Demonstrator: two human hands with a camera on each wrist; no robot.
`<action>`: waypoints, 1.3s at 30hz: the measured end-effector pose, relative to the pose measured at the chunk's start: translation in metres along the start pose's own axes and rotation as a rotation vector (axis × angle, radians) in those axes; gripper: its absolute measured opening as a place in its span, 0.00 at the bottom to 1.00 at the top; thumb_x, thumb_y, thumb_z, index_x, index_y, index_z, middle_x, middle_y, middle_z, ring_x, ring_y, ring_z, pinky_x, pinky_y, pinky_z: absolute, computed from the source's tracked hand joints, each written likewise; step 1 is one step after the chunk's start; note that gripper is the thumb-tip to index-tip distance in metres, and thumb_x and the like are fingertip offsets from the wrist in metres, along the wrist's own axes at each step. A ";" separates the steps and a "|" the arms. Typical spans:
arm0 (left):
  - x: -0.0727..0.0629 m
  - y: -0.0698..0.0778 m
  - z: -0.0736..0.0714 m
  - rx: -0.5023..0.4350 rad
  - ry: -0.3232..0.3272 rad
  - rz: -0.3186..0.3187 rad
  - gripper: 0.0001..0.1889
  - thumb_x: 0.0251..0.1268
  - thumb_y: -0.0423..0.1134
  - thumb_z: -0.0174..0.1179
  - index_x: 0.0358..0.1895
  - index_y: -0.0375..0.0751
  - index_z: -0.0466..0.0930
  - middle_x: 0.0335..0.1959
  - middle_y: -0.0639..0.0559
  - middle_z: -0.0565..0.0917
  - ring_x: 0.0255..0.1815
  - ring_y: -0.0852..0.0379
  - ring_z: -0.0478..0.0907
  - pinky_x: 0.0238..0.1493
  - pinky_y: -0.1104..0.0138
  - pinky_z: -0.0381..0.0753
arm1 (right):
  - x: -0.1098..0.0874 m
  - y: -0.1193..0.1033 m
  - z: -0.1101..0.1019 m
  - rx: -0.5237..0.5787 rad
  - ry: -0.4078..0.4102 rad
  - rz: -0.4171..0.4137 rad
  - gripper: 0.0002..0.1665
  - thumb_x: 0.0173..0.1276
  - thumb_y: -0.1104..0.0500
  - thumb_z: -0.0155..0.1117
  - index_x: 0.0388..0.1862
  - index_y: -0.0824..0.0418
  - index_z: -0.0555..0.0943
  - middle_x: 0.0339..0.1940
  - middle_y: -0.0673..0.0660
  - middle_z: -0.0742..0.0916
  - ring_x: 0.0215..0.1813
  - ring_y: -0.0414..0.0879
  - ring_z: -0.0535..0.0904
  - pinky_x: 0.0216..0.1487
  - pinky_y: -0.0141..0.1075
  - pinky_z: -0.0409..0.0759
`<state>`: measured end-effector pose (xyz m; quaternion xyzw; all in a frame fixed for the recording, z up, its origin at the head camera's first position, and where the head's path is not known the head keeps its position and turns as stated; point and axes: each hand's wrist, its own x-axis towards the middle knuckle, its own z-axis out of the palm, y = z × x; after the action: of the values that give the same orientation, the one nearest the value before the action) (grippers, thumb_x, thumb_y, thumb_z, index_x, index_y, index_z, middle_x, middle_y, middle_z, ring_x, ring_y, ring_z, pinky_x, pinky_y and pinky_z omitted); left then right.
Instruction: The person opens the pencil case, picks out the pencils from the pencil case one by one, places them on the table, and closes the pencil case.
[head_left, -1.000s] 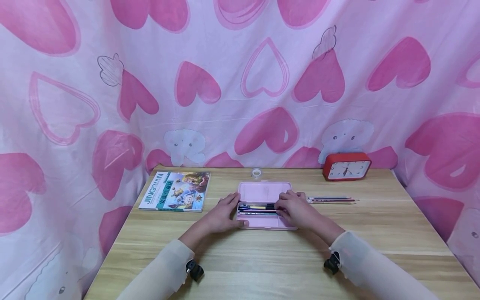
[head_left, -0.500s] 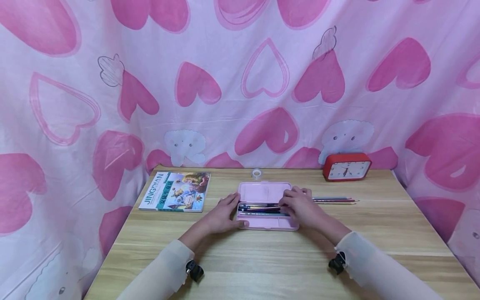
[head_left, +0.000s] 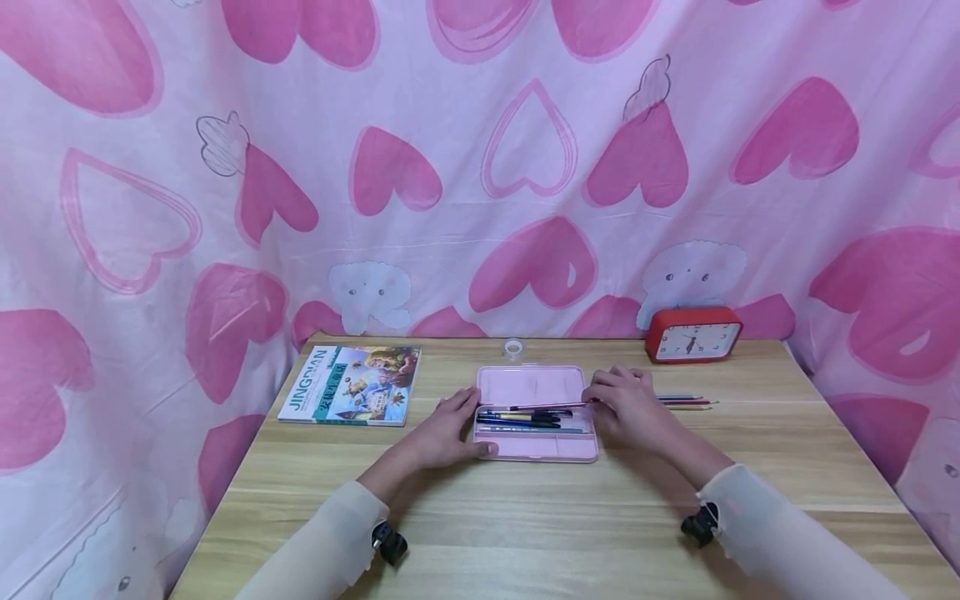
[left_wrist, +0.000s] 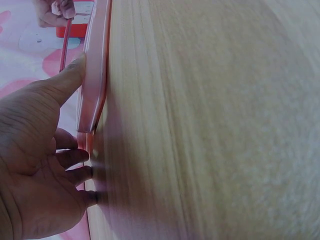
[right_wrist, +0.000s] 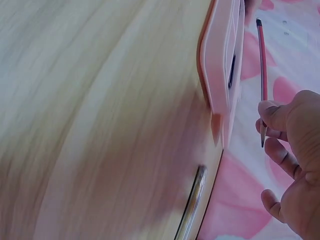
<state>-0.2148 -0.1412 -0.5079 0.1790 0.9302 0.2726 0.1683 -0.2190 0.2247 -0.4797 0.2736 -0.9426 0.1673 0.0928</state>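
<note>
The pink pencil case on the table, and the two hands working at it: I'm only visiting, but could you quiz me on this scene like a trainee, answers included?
1. What does the right hand hold?
2. True or false: the left hand touches the pink pencil case, whose lid is open.
3. Which sits farthest right in the head view: (a) the book, (b) the clock, (c) the roll of tape?

Key: 1. A pencil. 2. True. 3. b.
</note>
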 end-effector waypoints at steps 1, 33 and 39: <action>0.000 0.000 0.000 0.002 -0.002 -0.004 0.60 0.68 0.68 0.72 0.92 0.46 0.49 0.95 0.47 0.50 0.95 0.36 0.48 0.91 0.39 0.58 | -0.001 0.002 -0.002 0.004 0.000 0.010 0.14 0.69 0.67 0.78 0.48 0.50 0.94 0.48 0.51 0.90 0.53 0.52 0.77 0.69 0.75 0.70; 0.001 0.001 0.003 0.023 -0.005 -0.016 0.60 0.69 0.69 0.72 0.92 0.46 0.49 0.95 0.46 0.50 0.94 0.36 0.48 0.92 0.40 0.53 | -0.076 0.103 -0.025 -0.062 0.078 0.177 0.13 0.65 0.67 0.81 0.44 0.52 0.91 0.45 0.54 0.89 0.50 0.56 0.74 0.55 0.72 0.66; 0.001 0.001 0.001 0.016 0.003 -0.011 0.59 0.69 0.69 0.72 0.92 0.45 0.50 0.95 0.46 0.50 0.94 0.36 0.48 0.92 0.40 0.56 | -0.083 0.114 -0.025 -0.070 0.080 0.195 0.13 0.66 0.67 0.80 0.44 0.52 0.92 0.46 0.56 0.90 0.52 0.60 0.75 0.57 0.76 0.66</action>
<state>-0.2149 -0.1397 -0.5089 0.1747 0.9337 0.2645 0.1668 -0.2099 0.3651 -0.5087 0.1703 -0.9656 0.1535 0.1230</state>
